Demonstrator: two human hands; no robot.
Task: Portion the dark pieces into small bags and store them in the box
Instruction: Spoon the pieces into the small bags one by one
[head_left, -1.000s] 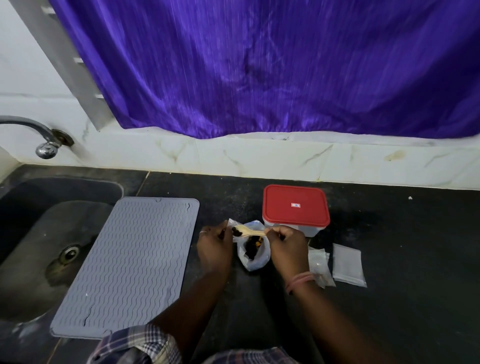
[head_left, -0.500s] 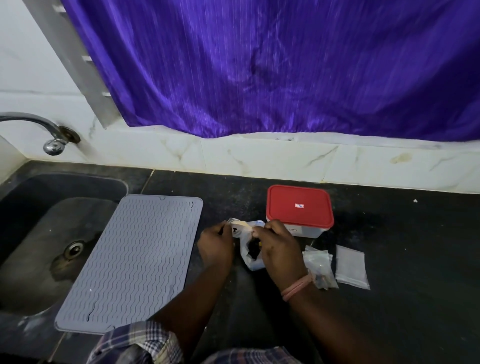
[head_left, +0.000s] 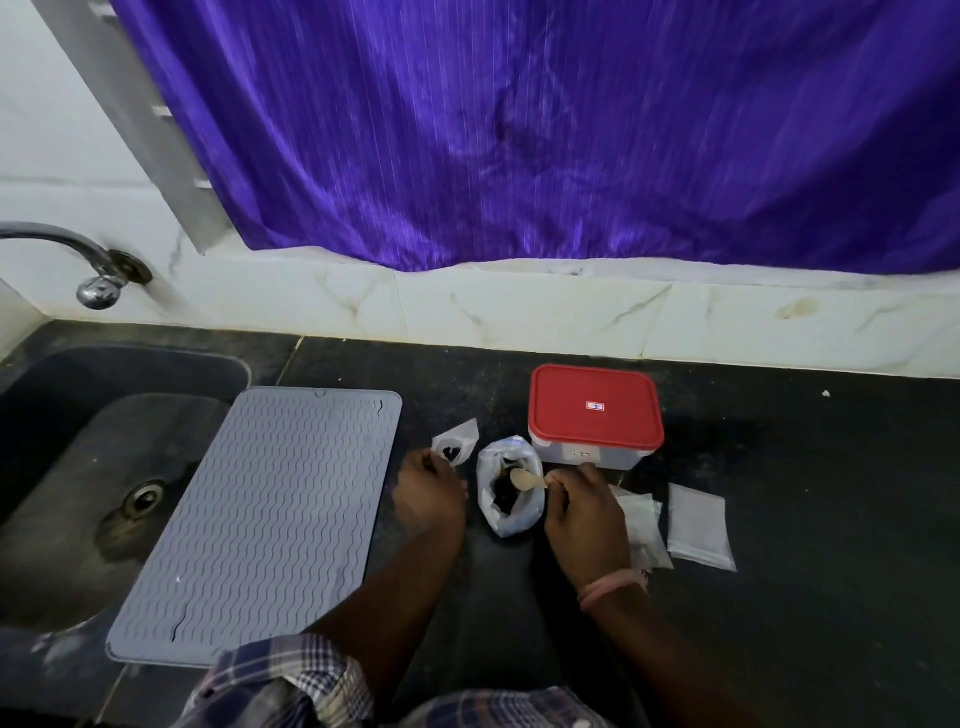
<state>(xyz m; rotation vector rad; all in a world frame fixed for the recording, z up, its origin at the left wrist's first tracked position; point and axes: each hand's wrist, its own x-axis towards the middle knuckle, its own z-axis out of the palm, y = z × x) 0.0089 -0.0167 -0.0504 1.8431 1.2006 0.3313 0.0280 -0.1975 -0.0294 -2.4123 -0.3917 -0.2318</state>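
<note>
On the black counter stands a large clear bag (head_left: 510, 515) with its mouth open and dark pieces (head_left: 503, 496) inside. My right hand (head_left: 586, 512) pinches a small wooden spoon (head_left: 526, 479) whose bowl is over the bag's mouth. My left hand (head_left: 427, 486) holds a small clear bag (head_left: 455, 442) open just left of the large bag; a few dark pieces show in it. The box (head_left: 594, 444), clear with a red lid (head_left: 595, 405) shut on it, stands just behind the large bag.
Several small bags (head_left: 695, 524) lie flat right of my right hand. A grey ribbed mat (head_left: 265, 519) lies at the left, partly over the dark sink (head_left: 62, 447). A tap (head_left: 98, 283) juts from the left wall. A purple curtain (head_left: 519, 130) hangs behind.
My hands have parted: the left drew the small bag away to the left, and the right brought the spoon back over the large bag's mouth.
</note>
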